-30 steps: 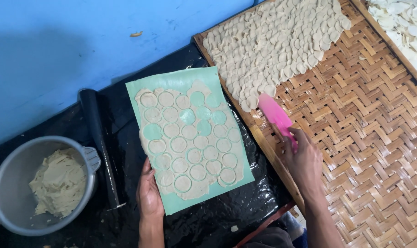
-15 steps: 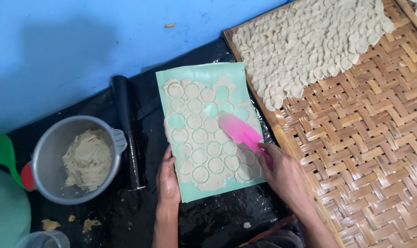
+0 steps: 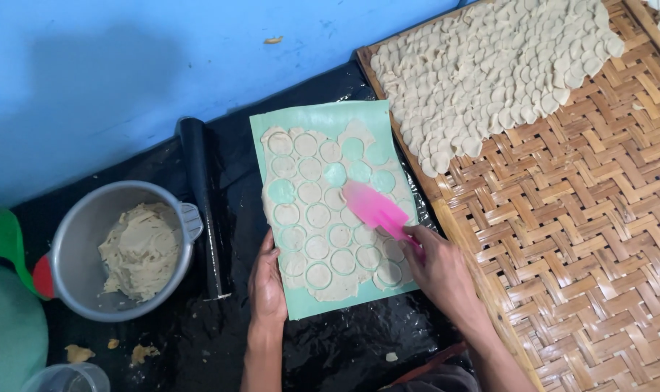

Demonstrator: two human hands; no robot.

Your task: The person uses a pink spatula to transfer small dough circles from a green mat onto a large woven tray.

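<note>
Pink spatula (image 3: 373,208) is gripped by right hand (image 3: 437,267) over dough sheet (image 3: 330,210); left hand (image 3: 267,283) presses flat, empty.

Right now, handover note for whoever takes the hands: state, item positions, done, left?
Left hand: flat on the green mat's lower-left edge.
Right hand: grip on the pink plastic scraper, blade over the cut dough sheet.
Done: circles cut, a few already lifted; many dough discs lie on the woven bamboo tray.
Left: most circles remain on the mat.
</note>
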